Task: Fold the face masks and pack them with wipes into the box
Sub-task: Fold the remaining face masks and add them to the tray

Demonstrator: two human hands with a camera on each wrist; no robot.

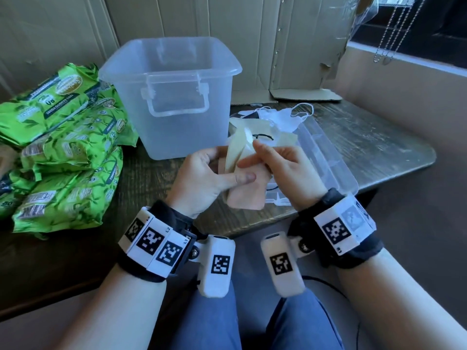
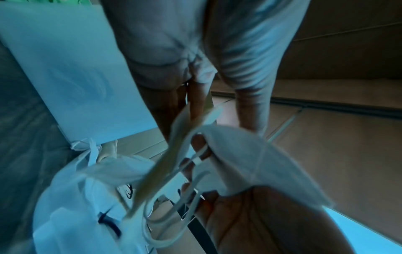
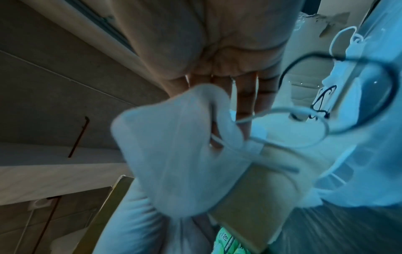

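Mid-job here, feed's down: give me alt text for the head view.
Both hands, left hand and right hand, hold a beige mask over the table. An empty clear box stands behind, green wipes packs to its left, more masks on the lid at right.

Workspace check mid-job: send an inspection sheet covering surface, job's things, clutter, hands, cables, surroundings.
Surface: dark wooden table.
Job's things: clear box open, looks empty; green wipe packs piled left of it; loose masks on the lid; beige mask in hand.
Clutter: nothing seen.
Hands: left hand and right hand both grip the beige mask.
Cables: thin dark cable by the right knee.
Surroundings: cardboard sheets, bead chains.
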